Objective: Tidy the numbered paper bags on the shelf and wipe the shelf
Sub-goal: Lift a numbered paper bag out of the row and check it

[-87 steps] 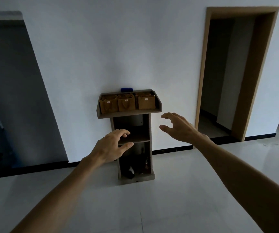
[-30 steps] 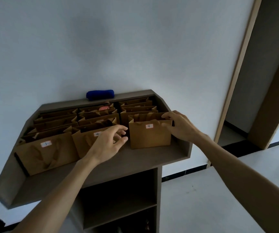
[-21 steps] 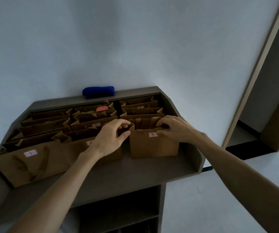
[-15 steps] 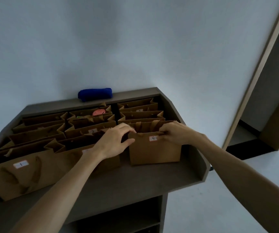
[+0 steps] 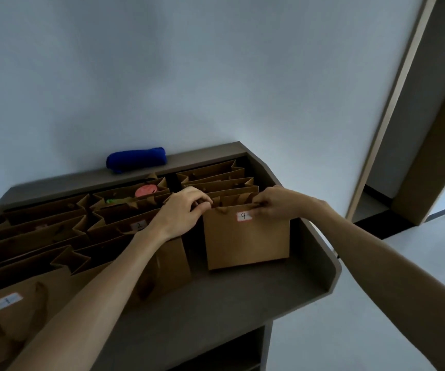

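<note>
Several brown paper bags stand in three rows on a grey shelf (image 5: 242, 298). The front bag of the right row, labelled 9 (image 5: 245, 242), stands upright. My left hand (image 5: 181, 212) pinches its top edge at the left corner, and my right hand (image 5: 274, 203) pinches the top edge at the right, beside the white label. A bag labelled 1 (image 5: 9, 314) is at the front left and a bag labelled 2 (image 5: 125, 226) is in the middle row. A rolled blue cloth (image 5: 136, 159) lies on the shelf's back ledge by the wall.
The shelf has raised side walls and stands against a white wall. A red round item (image 5: 146, 190) shows in a rear middle bag. A wood-framed doorway (image 5: 414, 129) opens to the right. Lower shelf compartments are below.
I have walked up to the shelf from across the room. Both hands moved onto bag 9 and closed on its top edge.
</note>
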A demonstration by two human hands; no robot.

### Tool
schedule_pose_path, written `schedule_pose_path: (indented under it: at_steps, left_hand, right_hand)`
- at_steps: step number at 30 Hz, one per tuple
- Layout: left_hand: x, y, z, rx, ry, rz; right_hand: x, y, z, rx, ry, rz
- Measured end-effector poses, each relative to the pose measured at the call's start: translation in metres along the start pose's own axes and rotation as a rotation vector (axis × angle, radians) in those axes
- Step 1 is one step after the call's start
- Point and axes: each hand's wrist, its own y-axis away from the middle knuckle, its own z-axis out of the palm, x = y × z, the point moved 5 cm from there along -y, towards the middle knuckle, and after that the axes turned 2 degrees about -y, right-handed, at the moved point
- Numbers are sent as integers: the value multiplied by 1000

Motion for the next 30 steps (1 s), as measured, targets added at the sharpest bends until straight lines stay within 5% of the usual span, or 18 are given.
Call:
schedule_pose_path:
  at_steps: [13, 21, 30]
  left_hand:
    - [-4, -8, 12, 1, -37, -43]
    - [-2, 11, 13, 11, -87, -9]
    - [2, 30, 8, -86, 57, -9]
  right_hand:
    - [-10, 39, 18, 67, 114, -53]
    - [-21, 9, -22, 453, 64, -63]
    - [-26, -13, -3, 374, 4, -116]
